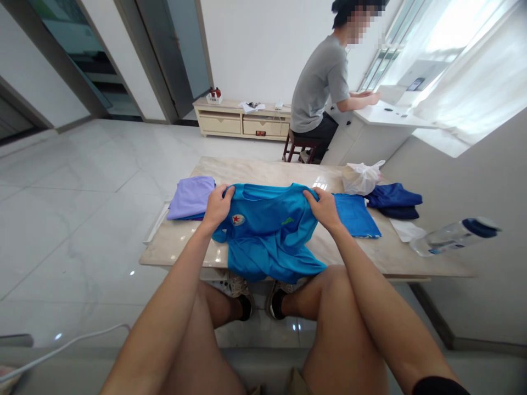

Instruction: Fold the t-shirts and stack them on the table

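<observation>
My left hand (218, 208) and right hand (323, 209) each grasped a shoulder of the bright blue T-shirt (267, 247) — holding it up and spread — over the near edge of the marble table (181, 249), beside a folded lilac cloth (190, 197).

Bright daylight enters through the sheer curtain (465, 71) at upper right, overexposing it nearly to white. Small glare spots mark the polished floor tiles (82, 219) and the tabletop (263, 171); shadows stay soft, faint in the folds of the blue T-shirt (267, 236). Wide-angle distortion bends the door frame (156, 55) near the edge; no motion blur noted.
</observation>
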`<state>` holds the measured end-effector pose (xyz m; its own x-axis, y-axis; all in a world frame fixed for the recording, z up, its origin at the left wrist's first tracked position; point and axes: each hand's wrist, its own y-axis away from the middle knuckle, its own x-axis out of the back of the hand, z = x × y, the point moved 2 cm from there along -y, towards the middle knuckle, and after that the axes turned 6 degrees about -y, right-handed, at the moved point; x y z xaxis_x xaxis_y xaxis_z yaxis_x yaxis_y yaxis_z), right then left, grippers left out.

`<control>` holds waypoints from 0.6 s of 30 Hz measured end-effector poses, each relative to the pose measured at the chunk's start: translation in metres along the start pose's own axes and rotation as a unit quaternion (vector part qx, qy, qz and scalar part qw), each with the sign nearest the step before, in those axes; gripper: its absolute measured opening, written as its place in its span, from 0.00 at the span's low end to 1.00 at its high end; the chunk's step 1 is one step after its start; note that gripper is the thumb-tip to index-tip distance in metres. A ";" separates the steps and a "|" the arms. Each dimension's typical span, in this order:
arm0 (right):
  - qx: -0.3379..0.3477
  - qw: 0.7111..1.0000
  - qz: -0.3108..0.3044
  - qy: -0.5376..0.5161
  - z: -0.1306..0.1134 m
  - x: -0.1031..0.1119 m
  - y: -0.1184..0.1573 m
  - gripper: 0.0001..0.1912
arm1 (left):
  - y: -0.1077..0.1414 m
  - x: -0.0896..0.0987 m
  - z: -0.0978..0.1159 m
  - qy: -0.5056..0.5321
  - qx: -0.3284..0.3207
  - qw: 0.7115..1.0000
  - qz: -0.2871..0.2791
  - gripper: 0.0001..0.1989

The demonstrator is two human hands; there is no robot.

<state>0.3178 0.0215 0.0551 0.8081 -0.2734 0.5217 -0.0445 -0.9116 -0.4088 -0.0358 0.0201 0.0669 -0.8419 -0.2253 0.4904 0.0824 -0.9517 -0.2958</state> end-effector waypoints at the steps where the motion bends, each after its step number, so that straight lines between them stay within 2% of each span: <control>1: 0.004 1.000 -0.020 -0.002 0.001 -0.002 0.000 0.22 | -0.001 -0.001 -0.002 0.021 0.007 1.000 0.003 0.14; 4: 0.013 0.999 -0.053 0.001 0.004 -0.005 0.001 0.26 | -0.004 -0.004 -0.007 0.069 0.016 0.997 0.018 0.19; 8: 0.019 0.999 -0.033 0.002 0.006 -0.005 0.000 0.30 | -0.007 -0.005 -0.015 0.087 0.022 0.995 0.030 0.25; 14: 0.016 0.999 0.042 0.026 0.006 -0.001 0.000 0.29 | -0.005 -0.004 -0.014 0.039 0.014 0.998 -0.051 0.29; 18: 0.013 0.997 0.065 0.036 0.008 0.002 -0.002 0.27 | 0.000 0.000 -0.013 -0.014 -0.008 0.998 -0.066 0.33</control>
<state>0.3243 0.0254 0.0511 0.7518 -0.4105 0.5159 -0.1299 -0.8594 -0.4946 -0.0432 0.0226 0.0561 -0.8300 -0.1045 0.5478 -0.0365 -0.9700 -0.2405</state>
